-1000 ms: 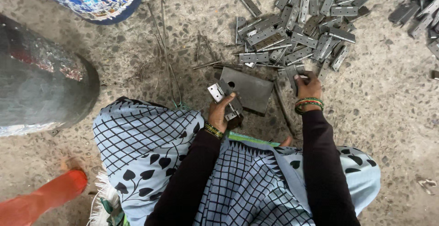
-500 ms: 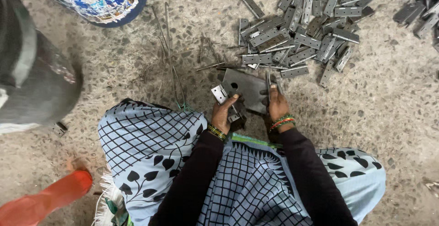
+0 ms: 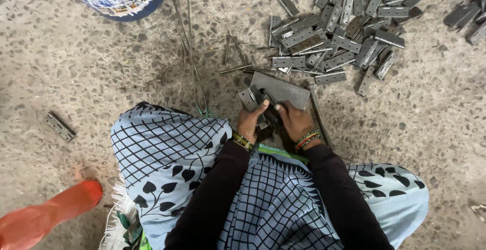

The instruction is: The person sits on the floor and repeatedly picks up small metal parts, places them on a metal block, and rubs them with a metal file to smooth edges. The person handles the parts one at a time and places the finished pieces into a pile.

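Both hands meet over a grey metal block [image 3: 281, 89] on the floor. The left hand [image 3: 250, 123] pinches a small hinge [image 3: 248, 98] at the block's left edge; the right hand [image 3: 295, 121] presses fingers down beside it, its grip unclear. A hinge pile [image 3: 344, 27] lies just beyond.

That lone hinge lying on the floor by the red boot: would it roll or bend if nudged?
The lone hinge looks like flat grey metal, so it would probably slide, not roll. Likely stiff and heavy for its size, though its leaves might swing on lifting.

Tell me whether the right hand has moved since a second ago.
Yes. The right hand came back from the pile of grey metal hinges to the flat grey metal plate.
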